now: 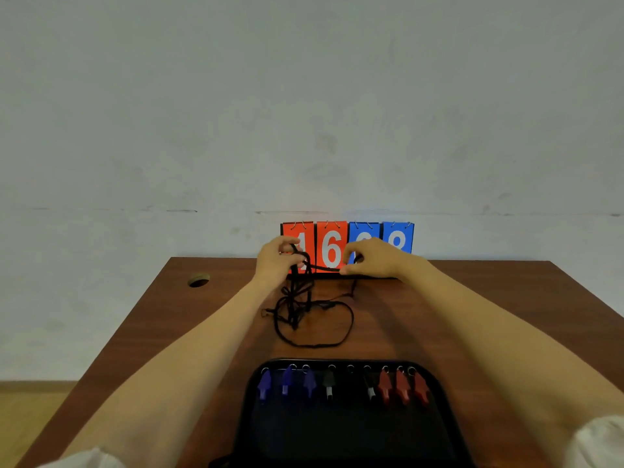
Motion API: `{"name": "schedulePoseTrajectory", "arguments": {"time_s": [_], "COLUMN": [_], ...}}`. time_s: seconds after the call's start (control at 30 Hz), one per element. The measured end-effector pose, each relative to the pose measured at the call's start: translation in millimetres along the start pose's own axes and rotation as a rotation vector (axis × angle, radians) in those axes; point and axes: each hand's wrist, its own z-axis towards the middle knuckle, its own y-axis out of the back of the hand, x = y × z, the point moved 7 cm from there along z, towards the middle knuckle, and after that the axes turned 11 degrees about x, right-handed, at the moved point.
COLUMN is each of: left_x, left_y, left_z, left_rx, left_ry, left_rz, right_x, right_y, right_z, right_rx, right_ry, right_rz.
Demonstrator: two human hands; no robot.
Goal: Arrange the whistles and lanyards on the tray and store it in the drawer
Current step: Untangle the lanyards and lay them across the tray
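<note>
A black tray (344, 440) lies at the near edge of the brown table. Along its far side sits a row of whistles: three blue whistles (286, 383) on the left, black whistles (329, 383) in the middle, three red whistles (401, 386) on the right. A tangle of black lanyards (312, 315) lies beyond the tray. My left hand (275, 261) grips a bunch of lanyards lifted off the table. My right hand (369, 256) pinches one lanyard strand, stretched taut between both hands.
A flip scoreboard (332, 246) with red and blue number cards stands at the table's far edge against the pale wall, right behind my hands. A round cable hole (198, 281) is in the table (202, 332) at the far left. No drawer is in view.
</note>
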Motion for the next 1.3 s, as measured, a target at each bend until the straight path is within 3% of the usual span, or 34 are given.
{"name": "schedulePoseTrajectory", "arguments": {"time_s": [0.17, 0.5, 0.63, 0.73, 0.8, 0.87, 0.93, 1.13, 1.3], "left_x": [-24, -37, -26, -18, -18, -16, -11, 27, 18], "left_y": [-12, -7, 3, 10, 9, 11, 20, 44, 11], "left_z": [-1, -7, -8, -8, -8, -8, -9, -6, -13], "left_rx": [0.085, 0.04, -0.024, -0.073, -0.036, -0.031, -0.067, -0.143, 0.084], "left_ry": [-0.07, -0.059, -0.004, 0.035, 0.044, 0.051, 0.069, 0.184, 0.266], "left_rz": [-0.016, -0.109, -0.061, -0.16, -0.213, -0.223, -0.171, -0.016, 0.403], "right_x": [22, 20, 9, 15, 17, 10, -3, -54, -33], "right_y": [-8, -18, -19, -23, -33, -35, -26, 8, 26], "right_z": [3, 14, 12, 9, 12, 16, 17, 4, -6], "right_rx": [-0.057, -0.132, -0.112, -0.023, 0.057, 0.027, -0.08, -0.243, -0.299], "right_ry": [0.114, 0.023, -0.025, 0.014, 0.001, -0.068, -0.164, -0.393, -0.262], "right_rz": [0.133, 0.307, 0.236, 0.19, 0.008, -0.202, -0.239, 0.075, 0.246]}}
